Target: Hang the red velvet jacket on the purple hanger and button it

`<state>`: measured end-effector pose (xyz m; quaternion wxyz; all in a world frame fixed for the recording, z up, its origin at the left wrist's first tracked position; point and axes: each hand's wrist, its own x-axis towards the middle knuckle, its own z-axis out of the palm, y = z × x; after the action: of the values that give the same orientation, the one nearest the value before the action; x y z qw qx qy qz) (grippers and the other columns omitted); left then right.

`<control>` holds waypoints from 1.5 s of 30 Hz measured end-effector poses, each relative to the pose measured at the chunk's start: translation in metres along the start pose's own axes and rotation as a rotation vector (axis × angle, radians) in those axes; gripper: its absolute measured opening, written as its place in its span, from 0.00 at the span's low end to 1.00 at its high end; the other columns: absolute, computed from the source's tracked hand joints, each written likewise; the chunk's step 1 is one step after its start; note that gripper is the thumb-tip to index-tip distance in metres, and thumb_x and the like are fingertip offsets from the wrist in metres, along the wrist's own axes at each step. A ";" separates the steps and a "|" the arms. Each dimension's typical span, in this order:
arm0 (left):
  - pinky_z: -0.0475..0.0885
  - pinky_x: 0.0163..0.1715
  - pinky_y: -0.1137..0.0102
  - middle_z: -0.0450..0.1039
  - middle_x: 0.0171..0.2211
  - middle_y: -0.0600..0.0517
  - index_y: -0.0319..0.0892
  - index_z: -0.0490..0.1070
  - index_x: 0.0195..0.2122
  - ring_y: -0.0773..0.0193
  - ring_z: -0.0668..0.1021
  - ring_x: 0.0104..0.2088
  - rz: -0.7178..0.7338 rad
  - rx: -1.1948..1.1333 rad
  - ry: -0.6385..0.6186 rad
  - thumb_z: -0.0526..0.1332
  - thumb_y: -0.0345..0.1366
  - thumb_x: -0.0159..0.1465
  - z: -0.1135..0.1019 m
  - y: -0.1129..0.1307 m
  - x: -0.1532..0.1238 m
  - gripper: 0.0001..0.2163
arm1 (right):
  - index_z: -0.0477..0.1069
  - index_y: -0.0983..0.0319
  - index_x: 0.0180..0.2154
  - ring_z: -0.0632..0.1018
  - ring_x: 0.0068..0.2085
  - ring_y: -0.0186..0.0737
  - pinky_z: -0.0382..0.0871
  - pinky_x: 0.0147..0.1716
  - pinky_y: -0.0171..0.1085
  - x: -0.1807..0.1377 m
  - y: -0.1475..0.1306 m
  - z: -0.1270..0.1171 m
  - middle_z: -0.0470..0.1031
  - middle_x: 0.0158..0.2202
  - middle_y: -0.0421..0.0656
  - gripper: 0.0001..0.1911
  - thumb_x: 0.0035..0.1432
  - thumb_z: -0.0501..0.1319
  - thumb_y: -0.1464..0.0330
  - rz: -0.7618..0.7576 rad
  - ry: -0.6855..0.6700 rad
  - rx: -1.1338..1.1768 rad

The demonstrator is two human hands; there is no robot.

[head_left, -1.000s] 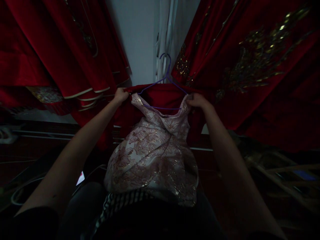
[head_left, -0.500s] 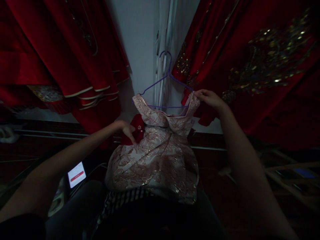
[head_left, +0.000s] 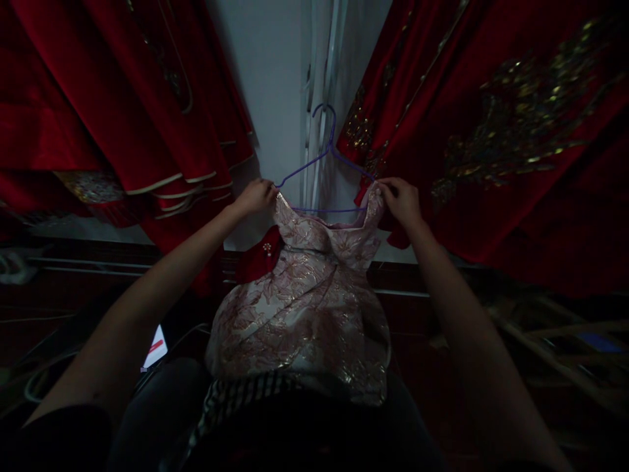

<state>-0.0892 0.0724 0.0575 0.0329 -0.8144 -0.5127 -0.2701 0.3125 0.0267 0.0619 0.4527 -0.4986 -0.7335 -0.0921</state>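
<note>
Brocade dress (head_left: 304, 314), pinkish with gold, sits on a purple hanger (head_left: 305, 164), skirt over the lap, hem lost in shadow; left hand (head_left: 256, 196) and right hand (head_left: 403, 202) each have the grip pinching a strap, fingertips partly hidden; red cloth (head_left: 253, 262) half-covered behind; phone (head_left: 156, 349) cut off by the left forearm.

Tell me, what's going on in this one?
A person has a pink floral dress on a purple hanger. The left grip pinches one strap and the right grip the other, both near the hanger's ends. The hanger's lower bar crosses the neckline, and the skirt spreads down toward the person's lap. A bit of red cloth shows behind the dress's waist. A lit phone is partly hidden by the left arm.
</note>
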 end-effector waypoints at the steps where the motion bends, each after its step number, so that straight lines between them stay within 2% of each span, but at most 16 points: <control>1: 0.67 0.40 0.63 0.73 0.34 0.42 0.37 0.72 0.40 0.55 0.76 0.38 0.003 0.006 -0.047 0.50 0.44 0.66 0.003 -0.005 -0.001 0.17 | 0.75 0.58 0.42 0.77 0.46 0.46 0.68 0.50 0.44 0.000 -0.001 -0.001 0.78 0.44 0.45 0.14 0.62 0.53 0.63 -0.001 -0.003 -0.007; 4: 0.64 0.32 0.69 0.71 0.25 0.47 0.40 0.73 0.37 0.62 0.74 0.28 0.038 -0.050 -0.035 0.48 0.45 0.67 0.009 -0.019 -0.011 0.18 | 0.74 0.58 0.43 0.77 0.46 0.46 0.69 0.49 0.45 0.004 -0.002 -0.004 0.78 0.44 0.45 0.14 0.62 0.52 0.63 0.011 -0.022 -0.038; 6: 0.62 0.29 0.70 0.69 0.22 0.50 0.41 0.73 0.35 0.65 0.71 0.24 0.066 -0.087 0.000 0.49 0.45 0.66 0.009 -0.031 -0.021 0.16 | 0.74 0.59 0.44 0.77 0.46 0.47 0.69 0.49 0.43 0.007 0.002 -0.007 0.78 0.44 0.46 0.15 0.63 0.51 0.63 0.037 -0.030 -0.081; 8: 0.60 0.27 0.71 0.65 0.19 0.52 0.41 0.72 0.31 0.68 0.68 0.21 0.061 -0.105 -0.015 0.51 0.44 0.66 0.010 -0.044 -0.030 0.15 | 0.73 0.62 0.45 0.78 0.46 0.48 0.68 0.49 0.43 0.009 0.010 -0.009 0.78 0.45 0.48 0.16 0.64 0.50 0.64 0.111 -0.031 -0.159; 10: 0.59 0.26 0.72 0.60 0.15 0.55 0.41 0.70 0.26 0.70 0.64 0.18 0.034 -0.106 -0.097 0.54 0.43 0.65 0.014 -0.056 -0.040 0.14 | 0.73 0.65 0.45 0.78 0.45 0.50 0.68 0.48 0.43 0.006 0.022 -0.011 0.78 0.44 0.53 0.16 0.63 0.51 0.66 0.243 -0.060 -0.264; 13: 0.59 0.26 0.71 0.59 0.14 0.55 0.41 0.68 0.22 0.71 0.62 0.17 0.047 -0.102 -0.272 0.56 0.42 0.64 0.023 -0.061 -0.052 0.15 | 0.76 0.68 0.40 0.79 0.43 0.53 0.69 0.45 0.43 -0.008 0.038 -0.011 0.78 0.41 0.56 0.14 0.57 0.55 0.72 0.431 -0.236 -0.398; 15: 0.61 0.27 0.71 0.64 0.18 0.53 0.41 0.70 0.24 0.69 0.65 0.19 0.122 -0.104 -0.294 0.55 0.42 0.64 0.027 -0.048 -0.055 0.15 | 0.77 0.67 0.38 0.79 0.42 0.51 0.70 0.44 0.41 -0.020 0.043 -0.009 0.79 0.41 0.55 0.14 0.54 0.55 0.74 0.477 -0.343 -0.432; 17: 0.65 0.32 0.69 0.69 0.25 0.50 0.41 0.73 0.30 0.65 0.71 0.26 0.235 -0.111 -0.202 0.53 0.43 0.65 0.028 -0.022 -0.052 0.14 | 0.78 0.66 0.38 0.80 0.42 0.48 0.70 0.42 0.39 -0.029 0.042 -0.008 0.80 0.41 0.52 0.14 0.55 0.55 0.73 0.467 -0.381 -0.405; 19: 0.68 0.42 0.66 0.72 0.37 0.46 0.41 0.74 0.38 0.59 0.74 0.39 0.368 -0.114 -0.091 0.51 0.42 0.65 0.028 0.011 -0.043 0.14 | 0.77 0.64 0.38 0.80 0.40 0.44 0.70 0.40 0.36 -0.033 0.035 -0.006 0.80 0.39 0.49 0.13 0.56 0.55 0.71 0.422 -0.415 -0.322; 22: 0.65 0.53 0.60 0.68 0.51 0.43 0.41 0.73 0.42 0.56 0.70 0.51 0.504 -0.093 -0.013 0.51 0.41 0.66 0.034 0.059 -0.025 0.14 | 0.77 0.63 0.37 0.79 0.37 0.40 0.70 0.38 0.33 -0.032 0.020 -0.005 0.81 0.38 0.45 0.11 0.56 0.56 0.68 0.327 -0.501 -0.195; 25: 0.57 0.60 0.55 0.60 0.61 0.45 0.41 0.74 0.41 0.54 0.64 0.59 0.601 -0.046 -0.064 0.51 0.39 0.65 0.053 0.088 -0.014 0.14 | 0.76 0.63 0.38 0.79 0.37 0.40 0.70 0.39 0.34 -0.029 0.002 -0.006 0.80 0.38 0.45 0.12 0.57 0.55 0.70 0.229 -0.506 -0.142; 28: 0.52 0.62 0.49 0.55 0.65 0.47 0.40 0.75 0.37 0.52 0.61 0.62 0.584 0.013 -0.121 0.53 0.38 0.64 0.076 0.099 -0.014 0.12 | 0.74 0.62 0.40 0.79 0.39 0.41 0.69 0.40 0.36 -0.026 -0.012 -0.011 0.80 0.40 0.46 0.12 0.58 0.54 0.69 0.149 -0.430 -0.121; 31: 0.53 0.61 0.49 0.53 0.66 0.47 0.41 0.76 0.36 0.51 0.61 0.62 0.529 0.039 -0.125 0.54 0.39 0.63 0.086 0.100 -0.024 0.12 | 0.73 0.61 0.42 0.78 0.41 0.46 0.68 0.42 0.39 -0.023 -0.014 -0.019 0.79 0.41 0.47 0.13 0.60 0.52 0.66 0.129 -0.299 -0.227; 34: 0.54 0.60 0.51 0.57 0.64 0.47 0.42 0.76 0.38 0.53 0.64 0.60 0.523 0.018 -0.114 0.53 0.40 0.65 0.076 0.101 -0.037 0.13 | 0.73 0.63 0.43 0.78 0.40 0.50 0.66 0.44 0.43 -0.022 -0.002 -0.027 0.79 0.40 0.51 0.15 0.61 0.51 0.65 0.190 -0.189 -0.405; 39: 0.56 0.59 0.55 0.61 0.62 0.48 0.43 0.74 0.39 0.56 0.65 0.59 0.535 -0.034 -0.103 0.50 0.41 0.67 0.049 0.107 -0.055 0.14 | 0.73 0.66 0.41 0.77 0.40 0.52 0.61 0.48 0.48 -0.026 0.021 -0.035 0.78 0.36 0.56 0.15 0.60 0.52 0.67 0.299 -0.222 -0.640; 45: 0.57 0.57 0.54 0.62 0.61 0.48 0.44 0.75 0.39 0.54 0.66 0.58 0.525 -0.070 -0.100 0.52 0.40 0.66 0.048 0.109 -0.056 0.13 | 0.73 0.65 0.41 0.77 0.41 0.54 0.62 0.48 0.49 -0.027 0.021 -0.039 0.77 0.37 0.57 0.15 0.61 0.51 0.65 0.311 -0.210 -0.611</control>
<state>0.0047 -0.0090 0.0138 0.0484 -0.9324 -0.2753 -0.2290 0.3546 -0.0029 0.0572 0.2135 -0.7232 -0.6301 -0.1855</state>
